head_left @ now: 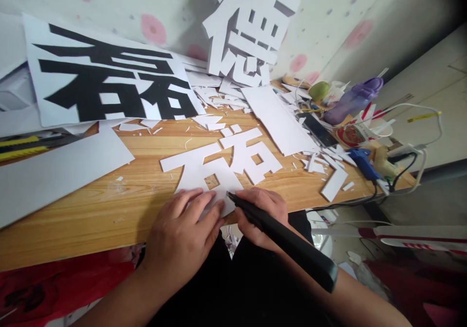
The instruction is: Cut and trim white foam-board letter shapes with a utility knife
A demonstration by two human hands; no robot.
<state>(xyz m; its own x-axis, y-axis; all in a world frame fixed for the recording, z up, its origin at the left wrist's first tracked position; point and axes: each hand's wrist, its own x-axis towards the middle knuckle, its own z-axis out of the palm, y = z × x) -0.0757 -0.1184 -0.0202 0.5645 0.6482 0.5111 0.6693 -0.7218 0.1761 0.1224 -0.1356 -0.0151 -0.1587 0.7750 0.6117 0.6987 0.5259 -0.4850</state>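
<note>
Right hand (261,214) grips a black cutter (286,239); spread left hand (184,232) hides part of the white cutout (195,173).

On my feed I see a pale wall (124,1) with pink and grey spots on the far side, and a plainer light panel (419,132) on the right. A wood-grain table (104,212) runs from left to right, and I catch some floor (342,253) at the near right. The light is soft, dimmer toward the right edge.
</note>
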